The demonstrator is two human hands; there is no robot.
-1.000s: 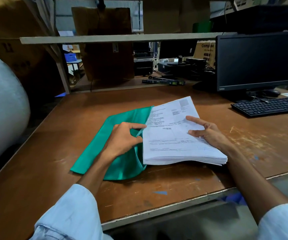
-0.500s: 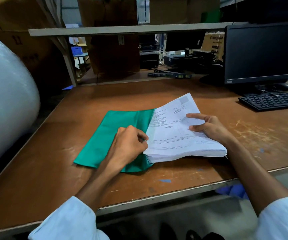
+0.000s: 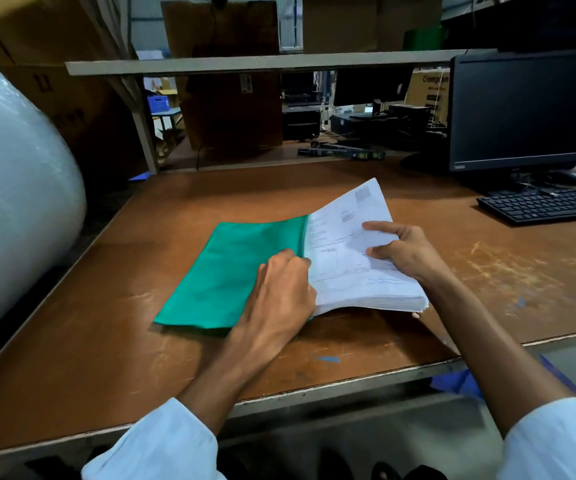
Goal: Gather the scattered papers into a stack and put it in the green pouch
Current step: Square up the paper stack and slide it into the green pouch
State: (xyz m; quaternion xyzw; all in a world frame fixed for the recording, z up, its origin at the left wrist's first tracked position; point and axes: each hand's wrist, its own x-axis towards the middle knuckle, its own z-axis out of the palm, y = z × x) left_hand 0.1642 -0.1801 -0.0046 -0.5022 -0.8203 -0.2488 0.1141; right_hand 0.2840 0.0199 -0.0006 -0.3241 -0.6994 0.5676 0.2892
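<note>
On scuffed wooden desk (image 3: 487, 271), left hand (image 3: 279, 292) fingers pinching smooth green pouch (image 3: 231, 271), right hand (image 3: 407, 254) gripping thick paper stack (image 3: 348, 271)

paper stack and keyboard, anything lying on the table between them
Nothing: in the head view, only bare scuffed table lies between the paper stack and keyboard.

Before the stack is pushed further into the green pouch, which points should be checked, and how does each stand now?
1. Papers gathered into one stack: ok; no loose sheet shows on the table.
2. Left hand grips the mouth edge of the green pouch: ok.
3. Right hand holds the stack: ok, thumb on top.
4. Stack's left edge inside the mouth: cannot tell, the left hand hides it.
5. Pouch lies flat: ok.
6. Keyboard is apart from the stack: ok.
</note>
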